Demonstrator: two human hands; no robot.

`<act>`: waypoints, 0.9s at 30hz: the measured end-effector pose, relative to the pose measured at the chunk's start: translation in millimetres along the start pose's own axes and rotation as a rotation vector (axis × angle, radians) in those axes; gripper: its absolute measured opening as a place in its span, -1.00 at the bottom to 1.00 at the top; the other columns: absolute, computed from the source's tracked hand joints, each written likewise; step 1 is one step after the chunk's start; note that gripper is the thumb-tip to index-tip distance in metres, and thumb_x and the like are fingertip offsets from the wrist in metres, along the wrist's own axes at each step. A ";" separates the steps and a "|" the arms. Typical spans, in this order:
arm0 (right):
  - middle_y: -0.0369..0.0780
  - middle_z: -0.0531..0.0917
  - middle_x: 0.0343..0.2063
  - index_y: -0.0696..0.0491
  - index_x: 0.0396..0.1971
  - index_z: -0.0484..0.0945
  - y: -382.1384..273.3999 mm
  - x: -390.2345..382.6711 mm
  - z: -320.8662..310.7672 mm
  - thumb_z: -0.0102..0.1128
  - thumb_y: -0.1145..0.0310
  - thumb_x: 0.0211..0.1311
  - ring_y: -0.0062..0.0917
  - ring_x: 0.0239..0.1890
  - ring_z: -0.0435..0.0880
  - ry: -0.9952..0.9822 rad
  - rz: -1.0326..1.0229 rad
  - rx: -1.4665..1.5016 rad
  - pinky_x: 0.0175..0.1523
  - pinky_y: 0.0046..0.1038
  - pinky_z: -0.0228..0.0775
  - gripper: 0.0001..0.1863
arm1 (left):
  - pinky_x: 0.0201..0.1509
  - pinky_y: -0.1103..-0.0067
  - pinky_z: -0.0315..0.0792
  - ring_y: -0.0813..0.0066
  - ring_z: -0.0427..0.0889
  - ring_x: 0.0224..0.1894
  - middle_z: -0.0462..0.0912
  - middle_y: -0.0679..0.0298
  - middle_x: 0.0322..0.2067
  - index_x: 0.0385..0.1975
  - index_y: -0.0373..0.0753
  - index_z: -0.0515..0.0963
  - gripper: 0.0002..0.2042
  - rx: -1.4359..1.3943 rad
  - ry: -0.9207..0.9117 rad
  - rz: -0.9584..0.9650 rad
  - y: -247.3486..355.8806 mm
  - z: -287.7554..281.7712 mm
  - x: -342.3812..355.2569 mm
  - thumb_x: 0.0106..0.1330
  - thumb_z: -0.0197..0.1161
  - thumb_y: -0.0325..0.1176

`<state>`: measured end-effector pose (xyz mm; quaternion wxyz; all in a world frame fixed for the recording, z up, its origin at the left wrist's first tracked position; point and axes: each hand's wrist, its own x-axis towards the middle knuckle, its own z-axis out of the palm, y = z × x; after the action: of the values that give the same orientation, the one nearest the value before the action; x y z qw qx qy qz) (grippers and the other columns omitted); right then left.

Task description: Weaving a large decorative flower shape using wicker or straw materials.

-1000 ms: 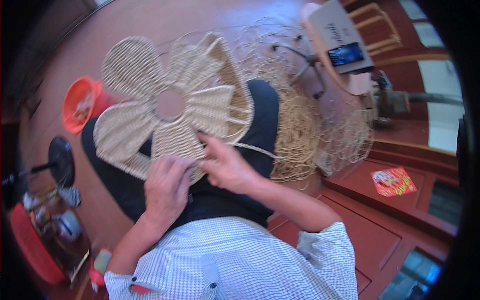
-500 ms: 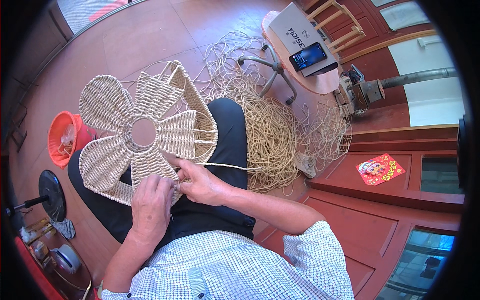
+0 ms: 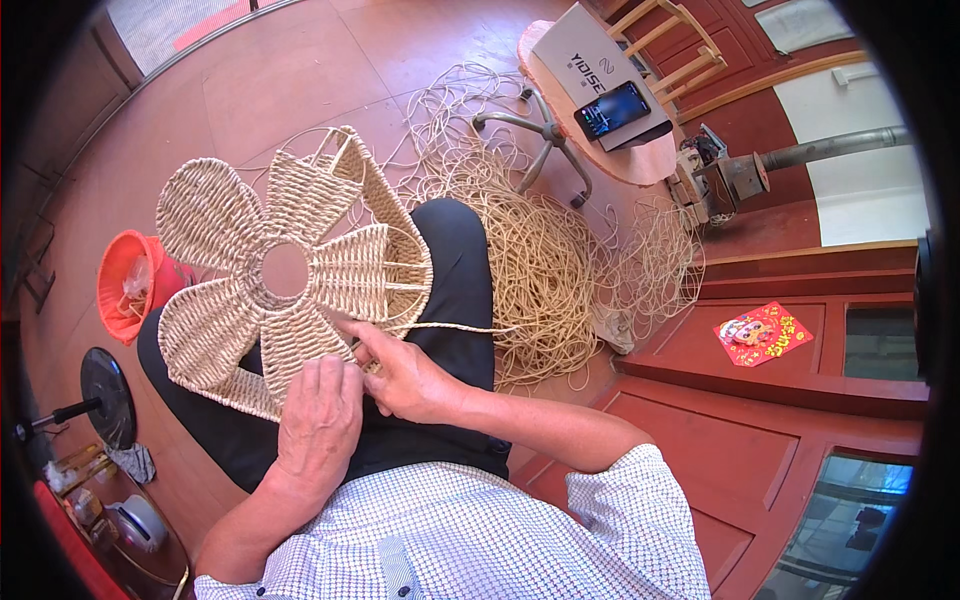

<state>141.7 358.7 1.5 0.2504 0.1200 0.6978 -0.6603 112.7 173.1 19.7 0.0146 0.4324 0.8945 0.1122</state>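
A woven flower-shaped piece of pale cord, with a round centre hole and an angled woven rim at its right, rests on my dark-trousered lap. My left hand is closed at the edge of the lower petal, fingers pressed together over it, fingertips partly hidden. Just right of it, my right hand grips the same petal's edge, index finger reaching along it and other fingers curled. A loose cord runs from the piece toward the right.
A big tangled cord heap lies right of my legs. An orange bucket and black round fan base stand left. Upper right: a pink-topped stand with box and phone, wooden chair, metal machine. Red door panels are right.
The view shifted and sharpened since a second ago. In the last half second my left hand slid slightly right and down along the petal's edge, closer to my right hand.
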 end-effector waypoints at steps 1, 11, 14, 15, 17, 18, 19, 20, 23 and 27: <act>-0.10 0.70 -0.14 0.08 0.70 0.15 5.8 -0.3 0.9 0.17 0.67 0.45 -0.49 -0.43 0.69 0.002 0.000 0.001 -0.28 -0.33 0.62 -0.15 | 0.02 0.31 0.55 0.20 0.61 -0.12 0.47 0.13 -0.24 -0.15 -0.24 0.53 -0.83 0.012 0.006 0.026 1.3 2.7 0.2 0.30 0.31 -0.48; -0.09 0.72 -0.03 0.05 0.55 0.37 14.5 -23.3 13.1 0.36 0.65 0.19 -0.16 0.07 0.78 0.350 -0.491 -0.433 0.16 -0.13 0.66 -0.14 | -0.13 0.41 0.57 0.25 0.67 -0.23 0.62 0.22 -0.35 0.03 -0.22 0.59 -0.74 -0.612 -0.010 -0.245 6.8 -16.5 0.3 0.39 0.44 -0.47; -0.08 0.72 -0.01 0.07 0.50 0.45 10.9 -26.3 17.1 0.48 0.53 0.06 -0.19 0.08 0.77 0.394 -0.672 -0.632 0.18 -0.15 0.61 -0.12 | -0.23 0.47 0.54 0.19 0.66 -0.32 0.63 0.22 -0.40 0.01 -0.18 0.63 -0.73 -0.442 0.131 -0.009 -2.3 -36.8 1.3 0.36 0.50 -0.47; -0.08 0.72 -0.02 0.07 0.51 0.45 8.8 -26.0 20.8 0.49 0.52 0.05 -0.19 0.07 0.77 0.359 -0.694 -0.566 0.18 -0.18 0.60 -0.10 | -0.23 0.47 0.54 0.19 0.66 -0.32 0.63 0.22 -0.40 0.01 -0.18 0.63 -0.73 -0.443 0.128 -0.009 -7.0 -39.0 -0.5 0.36 0.50 -0.47; -0.11 0.74 -0.10 0.10 0.51 0.45 2.5 -25.2 22.5 0.53 0.46 0.13 -0.27 -0.09 0.78 0.249 -0.684 -0.440 0.06 -0.21 0.61 -0.13 | -0.29 0.56 0.48 0.37 0.58 -0.43 0.62 0.34 -0.41 -0.04 -0.21 0.64 -0.76 -0.546 0.189 0.034 -19.6 -42.3 -6.9 0.37 0.52 -0.47; -0.11 0.74 -0.10 0.10 0.51 0.45 -3.7 -25.7 15.0 0.53 0.46 0.13 -0.27 -0.09 0.78 0.243 -0.679 -0.427 0.06 -0.21 0.61 -0.13 | -0.29 0.56 0.48 0.37 0.58 -0.43 0.62 0.34 -0.41 -0.04 -0.21 0.64 -0.76 -0.544 0.177 0.025 -26.7 -46.2 -10.3 0.37 0.52 -0.47; -0.19 0.73 -0.20 0.13 0.49 0.46 -11.4 -27.7 7.1 0.54 0.42 0.19 -0.40 -0.21 0.74 0.132 -0.562 -0.300 -0.05 -0.26 0.61 -0.18 | -0.28 0.59 0.48 0.49 0.54 -0.44 0.58 0.43 -0.42 -0.04 -0.22 0.63 -0.78 -0.856 0.069 -0.285 -34.5 -54.5 -22.5 0.41 0.51 -0.44; -0.26 0.72 -0.30 0.15 0.47 0.47 -14.4 -33.6 -1.7 0.56 0.39 0.25 -0.52 -0.33 0.71 0.043 -0.436 -0.161 -0.15 -0.31 0.62 -0.22 | -0.27 0.62 0.47 0.61 0.50 -0.46 0.55 0.52 -0.43 -0.04 -0.24 0.63 -0.80 -1.152 -0.059 -0.595 -43.6 -61.4 -34.5 0.45 0.50 -0.41; -0.49 0.53 -0.46 0.09 0.36 0.56 -11.1 -33.8 -47.1 0.45 0.37 0.39 -0.81 -0.49 0.51 0.235 -0.326 0.278 -0.37 -0.59 0.47 -0.44 | -0.34 0.70 0.39 0.81 0.34 -0.53 0.39 0.62 -0.48 -0.03 -0.21 0.63 -0.81 -1.236 0.309 -0.726 -113.8 -69.2 -56.9 0.63 0.37 -0.23; -0.58 0.30 -0.55 0.13 0.22 0.61 14.8 -44.8 -150.4 0.28 0.27 0.61 -0.87 -0.66 0.19 0.602 -0.296 0.663 -0.60 -0.63 0.02 -0.65 | -0.46 0.68 0.17 0.87 0.10 -0.60 0.22 0.66 -0.55 0.02 -0.22 0.69 -0.74 -1.270 0.687 -1.009 -229.1 -88.7 -144.2 0.70 0.31 -0.13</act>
<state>158.3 515.1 12.0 -0.1117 0.2789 0.5003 -0.8121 15.5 -93.3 47.0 0.0300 -0.1620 0.7025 0.6923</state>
